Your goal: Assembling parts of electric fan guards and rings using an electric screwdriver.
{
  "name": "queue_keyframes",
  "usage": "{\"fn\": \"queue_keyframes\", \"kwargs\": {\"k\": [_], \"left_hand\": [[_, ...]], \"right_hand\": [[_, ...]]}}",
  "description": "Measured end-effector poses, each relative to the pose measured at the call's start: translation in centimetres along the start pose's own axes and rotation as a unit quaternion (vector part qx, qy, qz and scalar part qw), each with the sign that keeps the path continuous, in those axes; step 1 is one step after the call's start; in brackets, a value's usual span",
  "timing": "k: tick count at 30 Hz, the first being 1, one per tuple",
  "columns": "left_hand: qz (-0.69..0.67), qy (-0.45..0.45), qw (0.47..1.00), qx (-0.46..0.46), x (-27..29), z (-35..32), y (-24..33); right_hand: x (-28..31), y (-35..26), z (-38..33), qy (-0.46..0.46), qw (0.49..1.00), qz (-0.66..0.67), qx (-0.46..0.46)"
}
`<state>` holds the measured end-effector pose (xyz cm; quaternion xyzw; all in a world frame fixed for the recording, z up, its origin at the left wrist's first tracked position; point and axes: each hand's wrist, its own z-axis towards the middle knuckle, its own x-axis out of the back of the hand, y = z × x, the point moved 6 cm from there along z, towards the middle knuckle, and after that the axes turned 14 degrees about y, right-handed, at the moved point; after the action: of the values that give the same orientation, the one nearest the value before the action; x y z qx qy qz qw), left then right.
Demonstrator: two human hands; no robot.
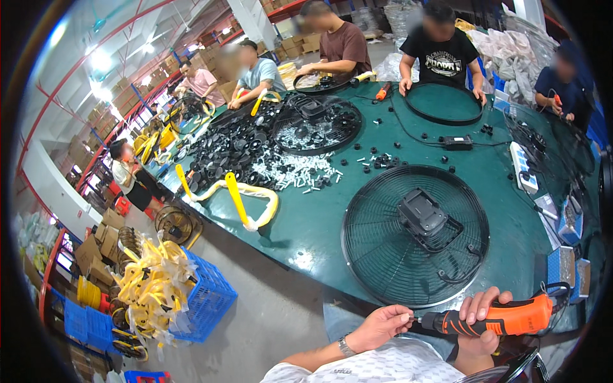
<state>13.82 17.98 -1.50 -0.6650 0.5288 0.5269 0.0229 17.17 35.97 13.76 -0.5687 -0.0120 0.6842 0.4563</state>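
My right hand [480, 319] grips an orange and black electric screwdriver [504, 318], held level near my body with its tip pointing left. My left hand [382, 324] pinches a small white part against that tip. Just beyond both hands a round black wire fan guard [383, 255] lies flat on the green table [306, 223], with a black motor housing [421, 216] at its centre.
A heap of black plastic parts [223, 150] and white screws [297, 171] covers the table's far left, beside yellow fan pieces [246, 203]. Another guard [316, 124] and a black ring [444, 102] lie by several seated workers. A power strip [525, 167] sits right; a blue crate [207, 300] stands on the floor.
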Motion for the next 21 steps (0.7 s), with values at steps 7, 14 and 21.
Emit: {"fn": "queue_keyframes", "kwargs": {"k": [7,14,21], "left_hand": [[-0.008,-0.014,1.0,0.002,0.43,-0.23,-0.34],[-0.019,0.007,1.0,-0.011,0.65,-0.33,-0.38],[-0.006,0.008,0.999,-0.032,0.38,-0.52,-0.09]], "right_hand": [[-0.23,0.15,-0.14,0.0,1.0,-0.013,0.001],[-0.9,-0.07,-0.23,-0.013,0.999,-0.038,0.016],[-0.9,0.07,0.33,-0.165,0.986,0.023,0.022]]}}
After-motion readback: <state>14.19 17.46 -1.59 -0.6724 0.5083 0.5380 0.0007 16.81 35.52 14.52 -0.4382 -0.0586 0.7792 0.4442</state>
